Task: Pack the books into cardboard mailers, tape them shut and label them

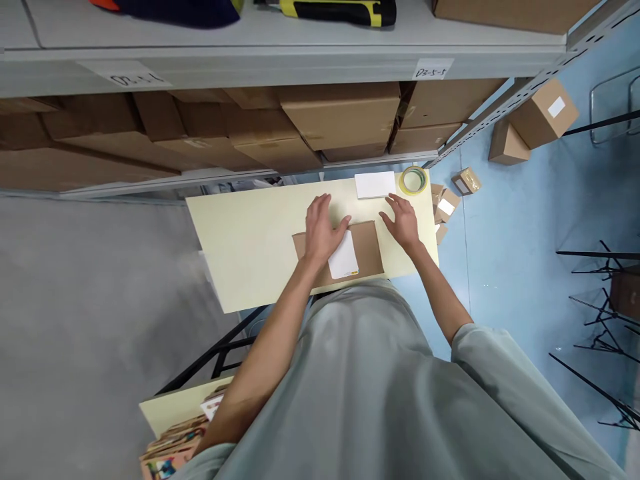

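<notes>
A flat brown cardboard piece [367,250] lies on the pale yellow table [250,247] close to its near edge. A white card [344,259] rests on the cardboard. My left hand [323,230] lies flat on the left part of the cardboard, fingers stretched out, thumb touching the white card. My right hand [403,220] rests open at the cardboard's right far corner, fingers spread. Beyond my hands a white pad [375,185] and a roll of yellow tape [413,180] sit at the table's far right.
Grey shelving [250,63] packed with brown boxes [340,117] stands behind the table. Small cardboard boxes [543,113] lie on the blue floor at right. Black wire racks [600,313] stand far right. A lower table [175,407] holds flat cartons.
</notes>
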`<state>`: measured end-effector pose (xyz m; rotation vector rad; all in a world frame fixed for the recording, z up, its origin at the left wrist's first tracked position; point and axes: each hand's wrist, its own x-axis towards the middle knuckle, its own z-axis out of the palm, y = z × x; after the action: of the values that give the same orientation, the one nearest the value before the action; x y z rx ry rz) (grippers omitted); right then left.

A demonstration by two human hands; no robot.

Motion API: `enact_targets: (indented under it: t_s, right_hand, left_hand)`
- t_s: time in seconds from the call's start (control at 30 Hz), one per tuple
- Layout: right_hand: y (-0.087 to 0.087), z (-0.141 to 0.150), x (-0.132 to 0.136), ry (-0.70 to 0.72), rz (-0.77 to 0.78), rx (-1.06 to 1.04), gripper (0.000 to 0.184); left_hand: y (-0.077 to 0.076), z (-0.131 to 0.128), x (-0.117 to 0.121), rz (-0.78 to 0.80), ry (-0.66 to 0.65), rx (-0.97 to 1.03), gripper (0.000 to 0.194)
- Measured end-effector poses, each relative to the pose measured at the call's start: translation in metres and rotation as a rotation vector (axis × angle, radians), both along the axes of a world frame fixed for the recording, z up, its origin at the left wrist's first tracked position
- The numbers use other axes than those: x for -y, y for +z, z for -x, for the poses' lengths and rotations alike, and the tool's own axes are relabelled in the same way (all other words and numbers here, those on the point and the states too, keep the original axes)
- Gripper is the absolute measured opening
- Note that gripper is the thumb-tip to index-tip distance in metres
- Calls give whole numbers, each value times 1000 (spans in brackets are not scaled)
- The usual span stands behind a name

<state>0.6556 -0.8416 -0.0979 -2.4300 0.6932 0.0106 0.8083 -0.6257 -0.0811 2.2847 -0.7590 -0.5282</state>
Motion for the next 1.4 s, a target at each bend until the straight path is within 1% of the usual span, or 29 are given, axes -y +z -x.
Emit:
enact_targets:
  t_s: [0.1,0.2,0.3,0.37,0.47,0.53,0.63,0.7,0.83,0.93,1.0,1.13,1.27,1.4]
  right_hand:
    - [-15,-41,20,100,45,-43,51]
    - [-30,-69,34,153,74,-89,53]
    - [-42,-83,38,174,87,-183,43]
    - [-47,-86,37,177,107,-219,37]
    - [-50,-86,35,182,127,-212,32]
    - [-48,-85,37,207,117,-208,31]
    - [-40,-80,45,261,108,-233,34]
    - [-33,-75,54,276,134,-260,38]
    - [-24,-62,71,315,183,-303,30]
    - [-24,-60,80,378,211,-291,34]
    - [-26,-61,84,415,241,-288,38]
    - [-30,-64,88,454,264,-287,39]
    - [-33,-64,91,466,266,-276,38]
    - [-28,-65,86,479,309,-290,40]
  left_hand:
    - [-29,-24,52,-3,-121,-4,83]
    - [-60,-45,91,-33,-243,-31,93]
    - [-83,-57,108,-80,-345,-47,95]
    - [-90,-59,111,-94,-371,-35,88]
    - [-93,-58,108,-86,-346,-24,78]
    - [-93,-57,106,-75,-327,-27,77]
    - [-94,-60,105,-77,-320,-31,79]
    - [-97,-64,105,-80,-323,-37,79]
    - [-102,-70,106,-76,-334,-49,84]
    - [-100,-68,107,-81,-314,-47,86]
    - [-97,-67,108,-95,-300,-42,84]
    - [-92,-66,108,-126,-321,-34,82]
    - [-95,-69,107,-114,-320,-53,85]
    - [-100,-70,105,-59,-310,-55,83]
